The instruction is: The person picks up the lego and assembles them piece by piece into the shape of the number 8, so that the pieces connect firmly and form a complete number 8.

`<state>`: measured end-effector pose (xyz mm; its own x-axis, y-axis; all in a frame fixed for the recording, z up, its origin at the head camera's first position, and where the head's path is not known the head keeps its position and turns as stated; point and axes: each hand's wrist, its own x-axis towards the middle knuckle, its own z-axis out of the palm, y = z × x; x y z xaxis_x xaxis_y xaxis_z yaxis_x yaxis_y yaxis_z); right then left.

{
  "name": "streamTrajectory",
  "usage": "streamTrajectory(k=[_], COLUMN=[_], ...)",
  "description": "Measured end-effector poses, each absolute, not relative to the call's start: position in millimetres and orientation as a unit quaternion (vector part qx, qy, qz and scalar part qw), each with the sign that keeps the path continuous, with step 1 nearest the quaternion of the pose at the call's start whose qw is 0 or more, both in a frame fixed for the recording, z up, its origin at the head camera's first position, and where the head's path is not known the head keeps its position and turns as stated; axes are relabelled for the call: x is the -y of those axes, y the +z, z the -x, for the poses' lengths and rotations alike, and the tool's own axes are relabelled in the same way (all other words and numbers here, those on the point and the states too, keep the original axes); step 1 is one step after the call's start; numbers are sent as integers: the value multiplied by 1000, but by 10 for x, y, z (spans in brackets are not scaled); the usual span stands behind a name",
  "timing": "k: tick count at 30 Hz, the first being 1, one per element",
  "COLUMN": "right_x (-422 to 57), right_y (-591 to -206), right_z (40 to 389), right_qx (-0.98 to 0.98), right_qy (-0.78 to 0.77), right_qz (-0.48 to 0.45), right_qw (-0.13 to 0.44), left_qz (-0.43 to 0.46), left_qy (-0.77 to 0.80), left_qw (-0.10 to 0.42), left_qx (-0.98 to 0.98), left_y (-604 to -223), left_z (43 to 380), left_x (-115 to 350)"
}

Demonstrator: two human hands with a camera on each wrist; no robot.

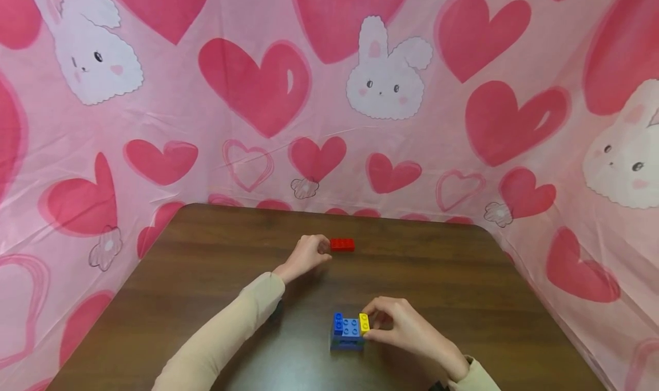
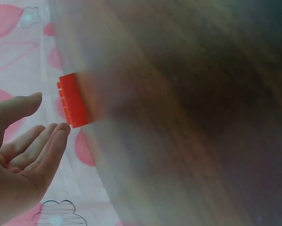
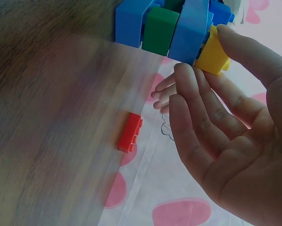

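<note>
A red toy building brick lies toward the far side of the table. My left hand reaches up beside its left end, thumb and fingers parted with nothing between them. In the left wrist view the fingertips come right up to the red brick. Nearer to me stands a small stack of bricks, blue on top with a darker blue brick at its left edge. My right hand pinches a yellow brick at the top right edge. The right wrist view shows a green brick between blue layers.
The brown wooden table carries the bricks. Pink cloth printed with hearts and rabbits hangs behind it and along both sides. Beige sleeves cover my forearms.
</note>
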<state>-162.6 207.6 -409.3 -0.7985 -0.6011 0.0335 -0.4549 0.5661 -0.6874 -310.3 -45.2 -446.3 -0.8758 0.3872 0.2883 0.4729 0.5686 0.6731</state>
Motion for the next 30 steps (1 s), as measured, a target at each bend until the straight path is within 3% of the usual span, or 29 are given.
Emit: streamTrajectory(k=[30], right_x=[-2096], right_y=[-4127], right_z=[1649], right_qx=[-876], right_qy=[-357], right_qz=[307], right_qw=[102], left_qz=[206], left_qy=[-338], left_qw=[38], left_qx=[917], left_y=[-4625], left_z=[3513], left_x=[248])
